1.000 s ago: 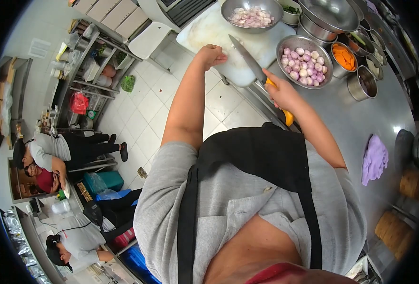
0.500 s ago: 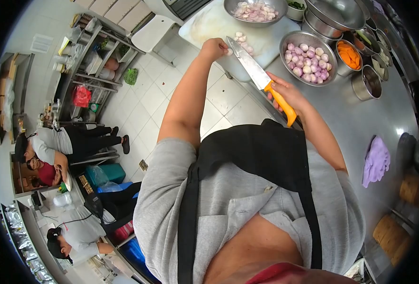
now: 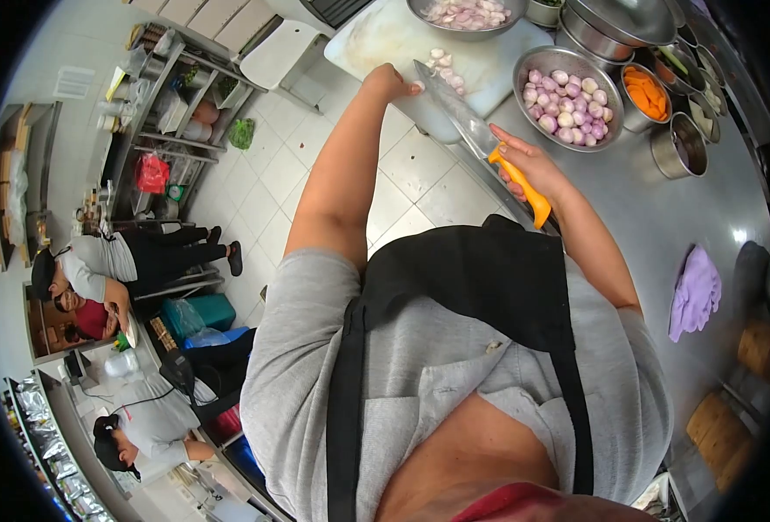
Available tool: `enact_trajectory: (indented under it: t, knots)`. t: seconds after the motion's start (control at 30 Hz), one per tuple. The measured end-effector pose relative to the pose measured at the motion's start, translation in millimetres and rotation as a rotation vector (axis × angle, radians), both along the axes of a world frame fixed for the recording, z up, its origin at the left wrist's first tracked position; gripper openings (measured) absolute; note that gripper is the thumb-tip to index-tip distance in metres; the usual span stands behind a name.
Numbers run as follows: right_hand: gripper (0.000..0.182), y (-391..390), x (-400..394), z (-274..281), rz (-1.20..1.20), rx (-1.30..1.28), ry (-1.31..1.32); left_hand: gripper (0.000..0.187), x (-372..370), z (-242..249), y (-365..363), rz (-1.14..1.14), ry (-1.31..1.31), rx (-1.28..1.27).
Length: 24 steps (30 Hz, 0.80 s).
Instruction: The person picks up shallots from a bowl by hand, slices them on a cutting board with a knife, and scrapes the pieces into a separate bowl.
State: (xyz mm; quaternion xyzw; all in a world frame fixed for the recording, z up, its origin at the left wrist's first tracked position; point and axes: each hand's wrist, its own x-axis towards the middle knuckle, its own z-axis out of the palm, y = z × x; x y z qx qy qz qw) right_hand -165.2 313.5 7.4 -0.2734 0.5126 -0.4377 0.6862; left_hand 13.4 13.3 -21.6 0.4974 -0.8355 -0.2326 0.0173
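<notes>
My right hand (image 3: 531, 165) is closed around the orange handle of a kitchen knife (image 3: 463, 117), whose blade points to the upper left over the near edge of the white cutting board (image 3: 359, 43). At the board's left side, my left hand (image 3: 388, 83) pinches a small pale shallot (image 3: 417, 88) near the knife tip. Several peeled shallots (image 3: 441, 65) lie on the board just beyond the blade. A metal bowl (image 3: 568, 149) full of whole peeled shallots stands right of the board. Another bowl (image 3: 472, 35) with sliced shallots rests at its far side.
On the steel table (image 3: 629, 209) stand a container of cut carrots (image 3: 646, 91), a metal pot (image 3: 679, 148) and stacked bowls (image 3: 624, 26). A purple cloth (image 3: 696, 293) lies at the right. Two co-workers (image 3: 98, 261) (image 3: 154, 418) in grey shirts stand at the left, beyond the tiled floor.
The knife has turned slightly in my right hand and shifted a little downward at the handle. My left hand stays near the knife tip with the shallot. The view has shifted slightly.
</notes>
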Motion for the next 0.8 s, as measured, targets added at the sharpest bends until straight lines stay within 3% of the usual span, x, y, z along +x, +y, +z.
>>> enact_trajectory:
  t: [0.23,0.47,0.8]
  knots:
    - [0.049,-13,4,-2,0.038,-0.04,0.151,0.072,-4,3,-9,-0.055,-0.128,0.054]
    - [0.049,-39,15,1,0.053,-0.047,0.204,0.075,2,2,-3,0.014,-0.071,0.117]
    - [0.048,-43,12,2,0.086,-0.016,0.341,0.048,15,5,-10,0.153,0.154,0.349]
